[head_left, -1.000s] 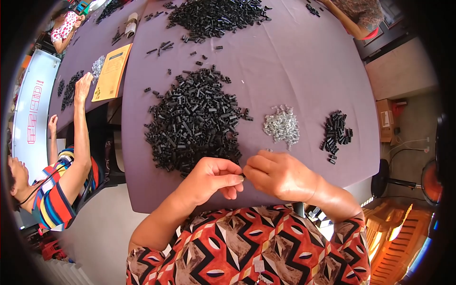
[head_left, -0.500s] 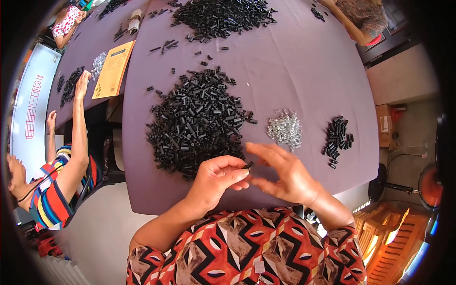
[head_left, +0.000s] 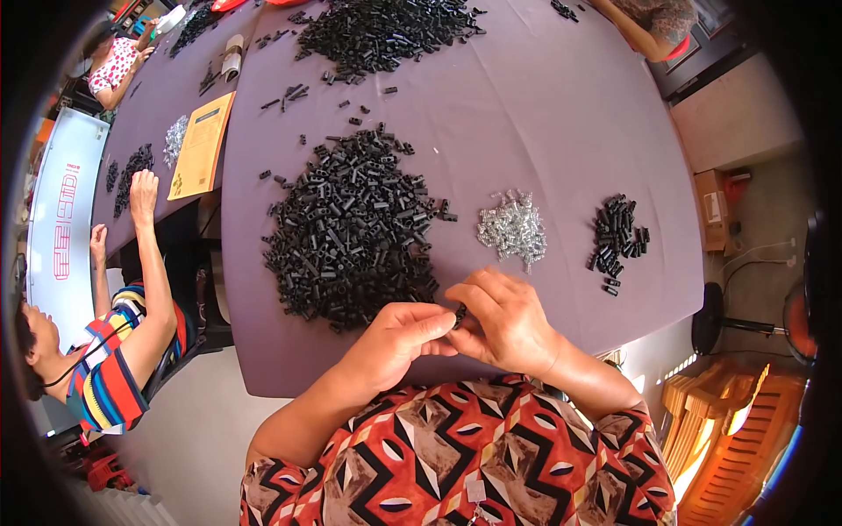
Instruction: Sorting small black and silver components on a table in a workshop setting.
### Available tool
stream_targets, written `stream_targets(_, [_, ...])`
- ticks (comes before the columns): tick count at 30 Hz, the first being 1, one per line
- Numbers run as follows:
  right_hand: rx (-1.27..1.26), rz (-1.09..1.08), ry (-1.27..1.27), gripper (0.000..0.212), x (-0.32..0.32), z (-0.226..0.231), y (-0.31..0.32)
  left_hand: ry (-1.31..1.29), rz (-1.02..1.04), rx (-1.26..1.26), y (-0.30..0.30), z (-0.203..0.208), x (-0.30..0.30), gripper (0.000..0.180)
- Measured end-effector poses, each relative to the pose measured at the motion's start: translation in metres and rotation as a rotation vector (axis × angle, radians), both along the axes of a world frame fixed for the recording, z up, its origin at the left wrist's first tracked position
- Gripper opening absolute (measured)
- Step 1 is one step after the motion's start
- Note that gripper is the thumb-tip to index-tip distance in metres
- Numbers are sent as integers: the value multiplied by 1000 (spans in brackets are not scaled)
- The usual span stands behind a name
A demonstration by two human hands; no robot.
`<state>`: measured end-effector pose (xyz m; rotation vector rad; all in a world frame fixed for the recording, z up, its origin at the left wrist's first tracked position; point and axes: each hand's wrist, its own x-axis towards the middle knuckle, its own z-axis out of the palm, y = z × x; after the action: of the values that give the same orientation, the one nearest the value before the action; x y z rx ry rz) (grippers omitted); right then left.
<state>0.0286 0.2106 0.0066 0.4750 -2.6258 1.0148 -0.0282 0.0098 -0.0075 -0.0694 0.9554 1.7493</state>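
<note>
My left hand pinches a small black plastic tube between thumb and fingers, just over the near edge of the table. My right hand meets it there, its fingers closed around the tube's other end. Whether the right fingers also hold a smaller part is hidden. Beyond my left hand spreads a big pile of black plastic tubes. Past my right hand lies a heap of small shiny metal springs, and farther right a smaller group of black tubes.
A cloth-covered table carries another large black pile at its far side. To the left, a person in a striped shirt works beside a yellow envelope. Stacked orange plastic chairs and a fan stand on the right.
My right hand has come in from the side, its spread fingers closing on the tube held in my left hand. The view has shifted slightly. The neighbour's raised hand has moved down toward their black pile.
</note>
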Motion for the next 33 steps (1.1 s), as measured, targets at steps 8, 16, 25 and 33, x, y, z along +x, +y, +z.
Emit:
stream_targets(8, [32, -24, -47, 35, 15, -9, -11, -102, 58, 124, 3, -3, 13, 22])
stream_targets(16, [214, -260, -13, 40, 36, -15, 33, 1263, 187, -392, -3, 12, 2, 14])
stream_targets(25, [361, -600, -146, 51, 50, -26, 95, 1921, 116, -783, -8, 12, -44, 20])
stream_targets(33, [222, -226, -80, 36, 30, -22, 46, 2016, -96, -766, -10, 13, -60, 16])
